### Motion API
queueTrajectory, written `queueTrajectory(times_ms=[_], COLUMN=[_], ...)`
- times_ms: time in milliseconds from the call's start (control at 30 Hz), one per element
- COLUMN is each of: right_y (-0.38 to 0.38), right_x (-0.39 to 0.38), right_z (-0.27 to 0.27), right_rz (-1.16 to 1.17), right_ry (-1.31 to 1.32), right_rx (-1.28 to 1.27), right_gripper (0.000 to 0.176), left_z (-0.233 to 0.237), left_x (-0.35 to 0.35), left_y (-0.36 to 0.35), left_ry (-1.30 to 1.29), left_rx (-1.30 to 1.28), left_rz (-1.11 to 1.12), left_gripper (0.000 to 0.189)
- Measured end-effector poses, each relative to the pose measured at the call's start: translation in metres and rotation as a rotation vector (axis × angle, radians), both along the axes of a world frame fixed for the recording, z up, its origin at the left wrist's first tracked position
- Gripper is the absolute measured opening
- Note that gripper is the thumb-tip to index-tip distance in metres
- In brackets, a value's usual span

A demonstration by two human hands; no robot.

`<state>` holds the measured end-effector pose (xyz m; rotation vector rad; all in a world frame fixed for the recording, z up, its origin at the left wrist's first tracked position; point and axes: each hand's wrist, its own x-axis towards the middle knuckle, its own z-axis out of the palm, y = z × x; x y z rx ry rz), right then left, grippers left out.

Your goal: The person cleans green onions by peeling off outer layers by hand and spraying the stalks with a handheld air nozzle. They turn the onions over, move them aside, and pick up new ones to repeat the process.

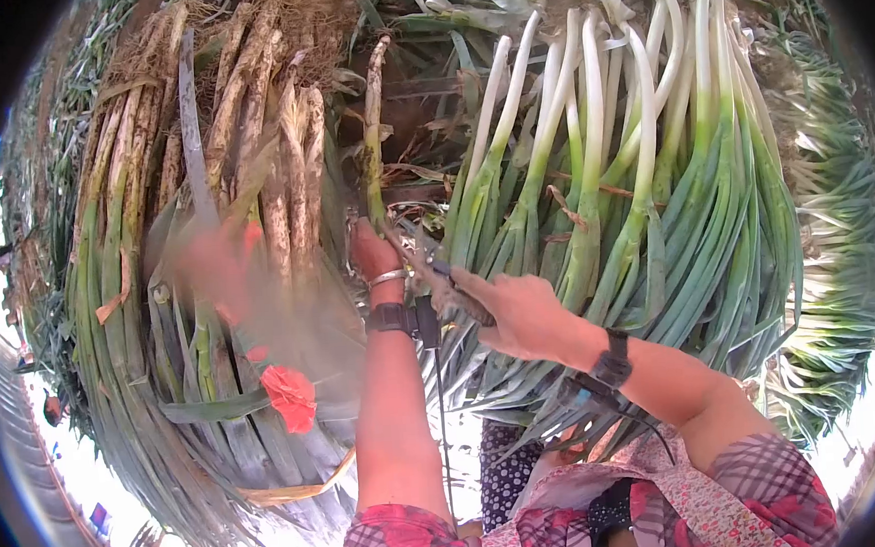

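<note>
My left hand is closed round the green lower part of a single green onion, which stands root end up with brown soiled skin. From the right, my right hand grips a tool with a dark handle. Its thin front end points up and left, right at my left hand and the onion's green part; the tool's exact kind I cannot tell. To the right lie many cleaned green onions with white shanks. Brown, unpeeled green onions are piled to the left.
Reddish blurred shapes and a crumpled red piece overlap the left pile. Another heap of green onions lines the far right. Dry leaf scraps lie between the piles. A black cable hangs beside my left forearm.
</note>
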<state>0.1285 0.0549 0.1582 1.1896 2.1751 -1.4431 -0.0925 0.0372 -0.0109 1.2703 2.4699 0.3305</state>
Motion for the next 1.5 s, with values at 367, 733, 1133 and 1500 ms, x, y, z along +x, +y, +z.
queueTrajectory(times_ms=[367, 733, 1133, 1500], right_y=[0.004, 0.069, 0.111, 0.111], right_x=[-0.007, -0.030, -0.034, -0.002], right_z=[-0.004, -0.048, -0.059, -0.045], right_rz=[-0.140, -0.266, -0.315, -0.489], right_ry=[0.038, 0.044, 0.001, -0.060], right_rx=[0.072, 0.264, 0.339, 0.197], right_gripper=[0.075, 0.076, 0.074, 0.070], left_z=[0.030, 0.014, 0.026, 0.029], left_x=[-0.001, 0.006, 0.033, 0.093], left_y=[-0.017, -0.046, -0.061, -0.079], left_ry=[-0.195, -0.858, -0.865, -0.239], left_rx=[-0.220, -0.073, -0.040, -0.064], left_rz=[0.033, 0.214, 0.184, -0.029], left_gripper=[0.035, 0.027, 0.023, 0.028])
